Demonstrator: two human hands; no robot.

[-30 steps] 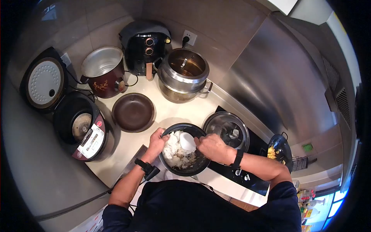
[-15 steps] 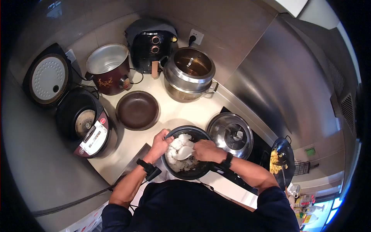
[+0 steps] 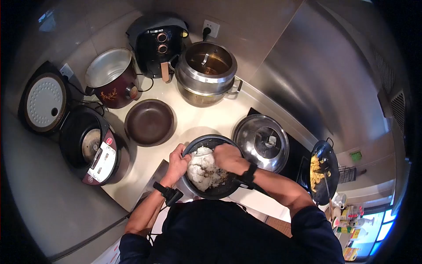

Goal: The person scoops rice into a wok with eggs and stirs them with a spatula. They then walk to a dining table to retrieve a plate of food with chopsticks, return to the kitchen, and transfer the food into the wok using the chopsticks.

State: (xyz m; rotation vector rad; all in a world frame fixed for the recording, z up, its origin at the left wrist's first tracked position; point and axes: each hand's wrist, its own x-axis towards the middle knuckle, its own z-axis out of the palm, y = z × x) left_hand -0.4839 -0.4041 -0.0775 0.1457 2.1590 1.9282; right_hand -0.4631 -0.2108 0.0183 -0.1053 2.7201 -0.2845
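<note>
Rice [image 3: 202, 174], in pot [image 3: 223, 190], between left grip [image 3: 178, 163] and right grip [image 3: 229, 158]

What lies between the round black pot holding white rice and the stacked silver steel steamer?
In the head view, only bare cream countertop, with a faint shadow, lies between the black pot and the steamer.

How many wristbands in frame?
2. One black wristband is on the wrist of the left hand, which grips the black pot; the other black wristband is on the right hand's wrist. Neither is hidden.
</note>
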